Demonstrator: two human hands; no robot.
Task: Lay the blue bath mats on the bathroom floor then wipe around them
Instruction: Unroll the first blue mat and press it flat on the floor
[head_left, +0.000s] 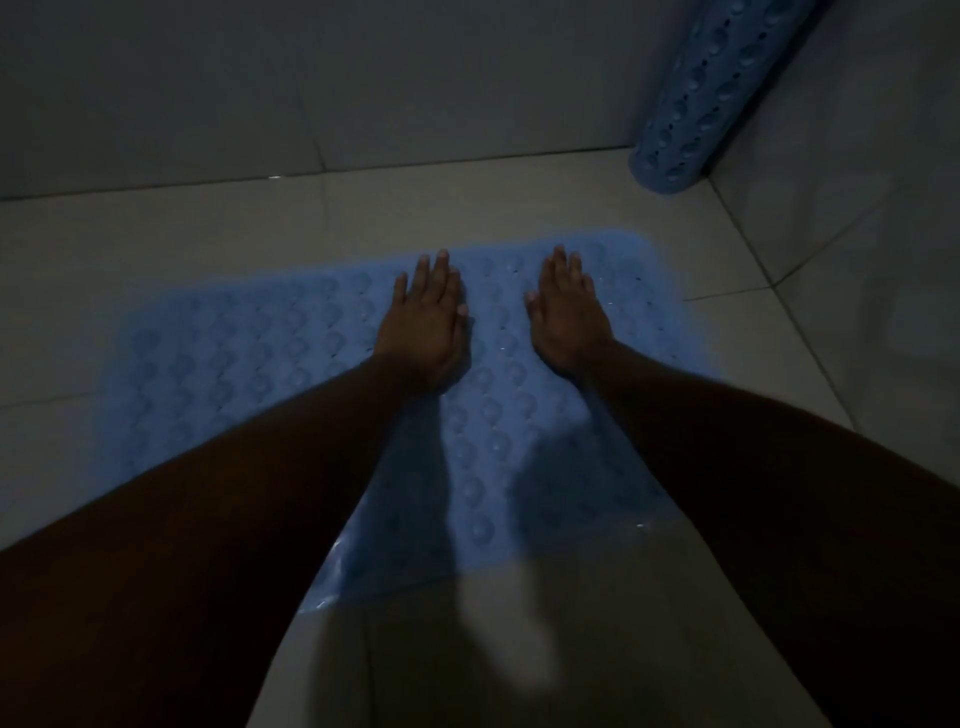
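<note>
- My left hand (423, 325) and my right hand (569, 312) lie flat, palms down, on the mat (249, 358). The fingers are stretched out and close together, and they hold nothing.
- This mat is spread on the floor (156, 234). Its long axis runs from my left to my right, a little slanted, and my hands press on its right half, near the far edge.
- The left half of the mat is well apart from both hands, and my left hand is the nearer one to it. I think the smoothing must go to that side next.
- The near edge, between my arms, looks a bit wavy and shiny. Whether it lies fully flat I cannot tell, because the room is dark and my arms throw shadows there.
- The roll (722, 88), a second blue mat, stands tilted in the corner, far and to the right, touching the floor and leaning on the wall (363, 78).
- It lies ahead and to the right of my right hand, so this hand is the nearer one to reach it.
- I see no cloth for wiping here.
</note>
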